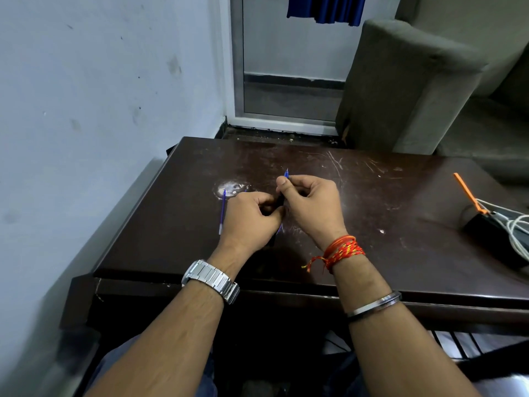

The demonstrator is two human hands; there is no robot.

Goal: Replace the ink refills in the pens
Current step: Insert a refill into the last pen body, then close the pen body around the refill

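My right hand (310,203) and my left hand (252,217) meet above the middle of the dark wooden table (400,247). Together they hold a dark pen (281,197) whose blue tip pokes up past my right thumb. My right thumb and fingers pinch its upper part. The fingers of my left hand curl round its lower part, and most of the barrel is hidden between the hands. A thin blue ink refill (222,212) lies on the table just left of my left hand. Another bit of blue shows below the hands.
At the table's right edge sits a black box (486,227) with white cables (515,227) and an orange strip (466,190). A grey wall runs along the left. A grey sofa (406,87) and a glass door stand beyond the table.
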